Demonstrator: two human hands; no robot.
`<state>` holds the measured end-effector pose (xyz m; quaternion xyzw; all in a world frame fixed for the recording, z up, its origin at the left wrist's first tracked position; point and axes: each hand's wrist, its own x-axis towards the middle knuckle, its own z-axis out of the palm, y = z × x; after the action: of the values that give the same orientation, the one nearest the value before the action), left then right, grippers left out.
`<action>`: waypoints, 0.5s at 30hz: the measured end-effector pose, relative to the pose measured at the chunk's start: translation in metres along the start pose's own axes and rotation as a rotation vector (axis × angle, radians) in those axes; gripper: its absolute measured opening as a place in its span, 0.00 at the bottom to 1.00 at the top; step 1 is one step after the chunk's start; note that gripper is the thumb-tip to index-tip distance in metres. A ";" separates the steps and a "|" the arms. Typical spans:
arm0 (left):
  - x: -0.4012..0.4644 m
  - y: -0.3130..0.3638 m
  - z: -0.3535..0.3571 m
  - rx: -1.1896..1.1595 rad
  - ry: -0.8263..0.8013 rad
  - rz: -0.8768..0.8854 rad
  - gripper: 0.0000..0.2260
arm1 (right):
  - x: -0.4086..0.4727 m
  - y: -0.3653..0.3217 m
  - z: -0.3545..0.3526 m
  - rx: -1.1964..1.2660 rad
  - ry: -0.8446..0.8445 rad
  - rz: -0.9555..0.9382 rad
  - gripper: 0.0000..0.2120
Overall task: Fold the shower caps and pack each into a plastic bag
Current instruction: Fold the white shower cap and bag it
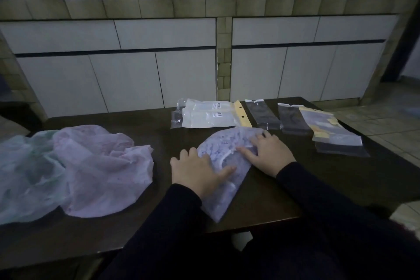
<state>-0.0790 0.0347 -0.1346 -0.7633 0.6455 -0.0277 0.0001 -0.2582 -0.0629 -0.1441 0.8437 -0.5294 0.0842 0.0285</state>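
Observation:
A pale blue patterned shower cap [223, 191] lies folded into a wedge on the dark table [284, 191], near the front edge. My left hand [196, 171] lies flat on its left side, fingers spread. My right hand [267, 152] presses flat on its upper right part. A pink shower cap [100, 170] lies crumpled and unfolded to the left, overlapping a green shower cap [25, 177] at the table's left end. Two packed white bags with yellow headers [211, 114] lie behind the folded cap. Several plastic bags [295, 119] lie spread at the right rear.
A low cabinet with white doors [127, 79] and a tiled top stands close behind the table. Tiled floor [386, 120] shows to the right. The table's front edge runs just below the folded cap.

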 end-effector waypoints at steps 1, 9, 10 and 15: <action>-0.003 -0.003 0.001 0.003 0.032 0.013 0.38 | 0.001 0.000 0.001 -0.004 -0.085 0.015 0.37; -0.024 -0.025 0.013 -0.307 -0.059 0.042 0.27 | 0.021 -0.007 0.000 -0.097 -0.257 -0.033 0.40; -0.025 -0.026 0.010 -0.343 0.031 0.044 0.22 | 0.021 -0.008 0.000 -0.069 -0.214 -0.044 0.39; -0.026 -0.039 0.002 -0.550 0.275 0.328 0.11 | -0.021 -0.023 -0.017 0.294 0.275 -0.280 0.18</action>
<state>-0.0445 0.0673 -0.1362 -0.6100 0.7368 0.0450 -0.2881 -0.2485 -0.0316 -0.1296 0.8845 -0.3805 0.2696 -0.0114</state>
